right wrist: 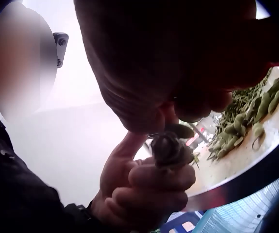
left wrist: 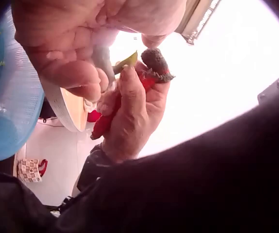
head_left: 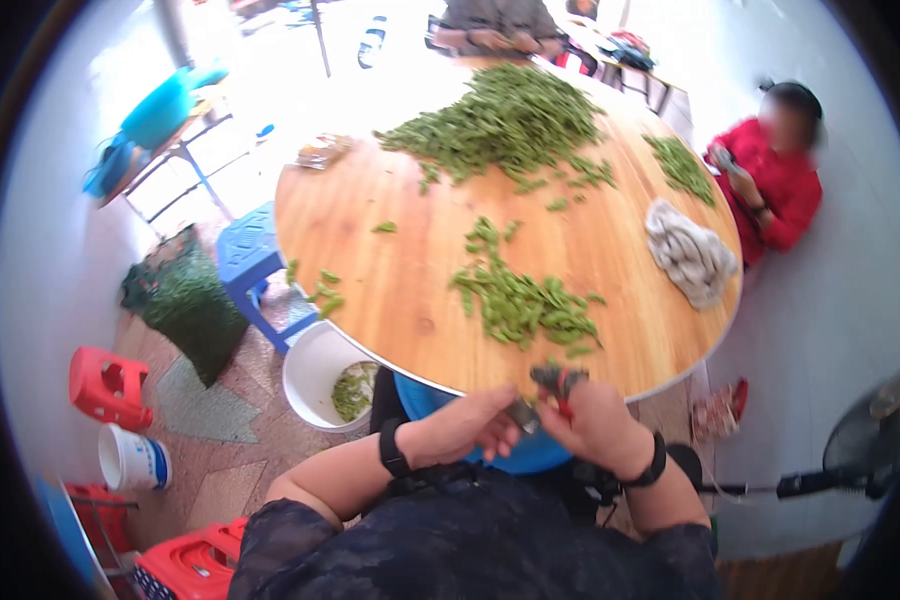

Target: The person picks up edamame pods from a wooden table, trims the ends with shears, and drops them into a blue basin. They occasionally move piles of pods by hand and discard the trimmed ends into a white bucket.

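In the head view, my right hand (head_left: 605, 425) grips a red-handled tool (head_left: 567, 408) with a dark, rough wrapped end at the table's near edge. Close beside it, my left hand (head_left: 465, 425) has curled fingers around a dark grey piece (right wrist: 166, 148), its full shape hidden. Between the hands, a green soybean pod (left wrist: 127, 63) sticks out at the right thumb tip in the left wrist view. Under both hands is a blue basket (head_left: 540, 455), with small green bits inside. A loose heap of soybean pods (head_left: 525, 305) lies on the round wooden table (head_left: 370, 270) just beyond.
A large pile of pods (head_left: 500, 120) covers the table's far side. At the right lies a crumpled cloth (head_left: 690, 252). A white bucket (head_left: 310, 375) and a blue stool (head_left: 250, 245) stand left. A person in red (head_left: 770, 185) sits right; another sits opposite. A fan (head_left: 870, 430) stands right.
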The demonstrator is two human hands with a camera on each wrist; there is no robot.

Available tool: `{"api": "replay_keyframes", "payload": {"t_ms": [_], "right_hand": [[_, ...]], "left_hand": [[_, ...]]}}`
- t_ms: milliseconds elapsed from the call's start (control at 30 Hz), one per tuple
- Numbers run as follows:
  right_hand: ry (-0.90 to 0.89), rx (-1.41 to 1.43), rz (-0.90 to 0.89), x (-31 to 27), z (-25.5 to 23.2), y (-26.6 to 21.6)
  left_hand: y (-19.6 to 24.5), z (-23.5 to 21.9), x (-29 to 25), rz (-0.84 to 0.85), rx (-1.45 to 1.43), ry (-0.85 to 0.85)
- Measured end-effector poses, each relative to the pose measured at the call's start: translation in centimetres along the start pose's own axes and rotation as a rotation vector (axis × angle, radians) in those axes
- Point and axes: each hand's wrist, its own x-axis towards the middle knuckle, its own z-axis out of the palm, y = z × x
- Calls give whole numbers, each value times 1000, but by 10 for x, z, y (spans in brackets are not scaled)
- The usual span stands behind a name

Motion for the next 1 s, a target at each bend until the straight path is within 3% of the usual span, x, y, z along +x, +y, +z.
{"api": "replay_keyframes", "payload": {"t_ms": [67, 133, 167, 233, 300, 367, 400, 467, 500, 633, 733, 867, 933, 1000], "right_hand": [[-72, -12, -66, -5, 7, 0], [-35, -26, -175, -8, 10, 2], [1, -31, -254, -9, 11, 3], [-48, -52, -253, -11, 15, 8], [-95, -67, -244, -11, 20, 11], [276, 85, -333, -7, 26, 10], [277, 87, -318, -10, 23, 10], [177, 486, 92, -16, 16, 8], [48, 673, 269, -17, 13, 7], [-80, 875, 414, -16, 21, 5], [-203, 1047, 427, -20, 24, 11], [-286, 981, 408, -17, 22, 10], [-303, 865, 408, -16, 22, 8], [-315, 800, 380, -18, 27, 13]], "left_hand": [[1, 5, 1, -42, -53, -100], [0, 2, 4, -128, 146, -105], [-2, 3, 2, -122, 147, -104], [-7, 6, -4, -19, -100, -168], [-10, 1, -4, 35, -96, -158], [-12, 0, -4, 165, 0, -109], [-9, 3, -7, 152, -7, -115], [0, 10, -13, 214, 196, 81], [-2, 5, -13, 268, 270, 85], [-9, 8, -12, 280, 394, 56], [-10, 14, -11, 331, 470, 54], [-24, 5, -10, 386, 531, 103], [-22, 3, -14, 414, 802, 163], [-18, 7, -18, 417, 856, 188]]}}
